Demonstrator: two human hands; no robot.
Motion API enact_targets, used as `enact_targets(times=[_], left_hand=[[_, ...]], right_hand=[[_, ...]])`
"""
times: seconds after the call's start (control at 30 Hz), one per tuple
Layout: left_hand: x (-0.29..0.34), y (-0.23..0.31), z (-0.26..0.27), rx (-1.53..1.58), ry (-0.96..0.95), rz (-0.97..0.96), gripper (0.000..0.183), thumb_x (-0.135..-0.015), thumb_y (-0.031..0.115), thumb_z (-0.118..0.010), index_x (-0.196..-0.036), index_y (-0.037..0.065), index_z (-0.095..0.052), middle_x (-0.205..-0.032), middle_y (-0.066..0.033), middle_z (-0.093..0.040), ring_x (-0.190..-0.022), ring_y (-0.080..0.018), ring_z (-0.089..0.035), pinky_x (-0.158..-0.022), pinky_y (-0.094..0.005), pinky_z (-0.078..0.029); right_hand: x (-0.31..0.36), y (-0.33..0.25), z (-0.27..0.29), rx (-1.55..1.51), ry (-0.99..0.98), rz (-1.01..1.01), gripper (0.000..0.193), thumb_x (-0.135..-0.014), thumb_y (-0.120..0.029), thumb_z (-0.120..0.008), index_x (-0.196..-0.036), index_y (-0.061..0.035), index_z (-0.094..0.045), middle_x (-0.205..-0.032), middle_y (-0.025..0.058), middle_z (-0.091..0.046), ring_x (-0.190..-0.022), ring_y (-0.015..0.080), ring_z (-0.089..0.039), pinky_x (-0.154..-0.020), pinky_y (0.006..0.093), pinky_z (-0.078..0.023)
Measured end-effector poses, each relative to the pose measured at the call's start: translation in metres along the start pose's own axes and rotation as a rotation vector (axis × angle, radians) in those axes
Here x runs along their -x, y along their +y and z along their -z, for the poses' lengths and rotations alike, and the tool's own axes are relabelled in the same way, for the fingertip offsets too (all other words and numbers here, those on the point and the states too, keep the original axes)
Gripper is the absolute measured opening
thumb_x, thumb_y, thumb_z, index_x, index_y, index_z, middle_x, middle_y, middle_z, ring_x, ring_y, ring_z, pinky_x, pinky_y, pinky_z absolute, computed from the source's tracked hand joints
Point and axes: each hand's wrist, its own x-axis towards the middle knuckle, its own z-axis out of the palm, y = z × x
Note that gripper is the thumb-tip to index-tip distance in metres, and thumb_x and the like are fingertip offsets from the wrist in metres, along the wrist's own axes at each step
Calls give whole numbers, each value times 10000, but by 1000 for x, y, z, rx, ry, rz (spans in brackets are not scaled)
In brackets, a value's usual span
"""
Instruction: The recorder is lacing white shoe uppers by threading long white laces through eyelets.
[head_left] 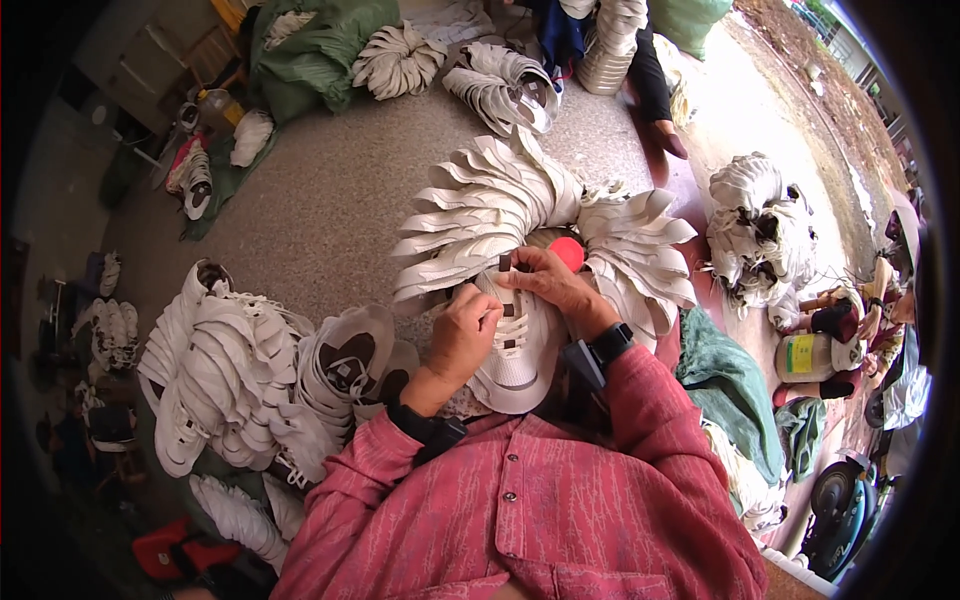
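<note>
White flat laces (512,344) bar the lower front of a pale, ribbed-toed shoe upper (516,372) at frame centre; brown gaps above, so lacing looks part done. My right hand (556,284) pinches its top by the dark brown tab (505,263); my left hand (464,332) is curled closed alongside, contents hidden.

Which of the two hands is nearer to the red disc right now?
Right. The right hand is just below the red disc in the picture; the left hand is farther away, lower and to the left, beside the white shoe.
</note>
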Motion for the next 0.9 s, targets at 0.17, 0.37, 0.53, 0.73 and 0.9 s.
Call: enact_targets(times=[0.17,0.37,0.53,0.73,0.9], left_hand=[[-13,-3,13,-115,23,-166,269,-719,117,-710,-965,77,-609,-970,-84,-578,-965,-305,-553,-845,-403,-432],[-36,-7,30,-154,-97,-178,556,-695,187,-714,-1207,52,-545,-1120,-107,-586,-1027,-306,-520,-958,-396,-397],[-39,-9,33,-119,-156,-161,520,-712,179,-712,-1204,80,-576,-1133,-92,-583,-1070,-300,-512,-961,-392,-414],[-37,-23,22,-50,-228,-277,271,-759,126,-715,-1023,85,-667,-1162,-85,-567,-1090,-287,-526,-963,-371,-421],[-22,-32,15,111,-166,-160,218,-768,119,-719,-981,90,-683,-1158,-81,-577,-1149,-276,-516,-994,-362,-411]], right_hand=[[6,-7,-4,-86,-3,32,200,-836,-240,-746,-849,-100,-603,-729,-88,-508,-670,17,-445,-574,199,-352],[19,-16,-7,26,99,140,234,-845,-225,-737,-934,-52,-607,-862,-22,-532,-762,76,-510,-632,229,-414],[48,-10,-25,465,343,347,233,-818,-146,-715,-1004,-56,-607,-942,51,-514,-811,156,-564,-683,293,-471],[59,-10,-50,677,411,366,136,-785,-109,-639,-918,-90,-615,-837,103,-589,-700,293,-622,-628,374,-494],[60,-27,-51,1328,324,327,91,-808,-116,-624,-881,-100,-675,-822,86,-635,-689,311,-653,-595,393,-510]])
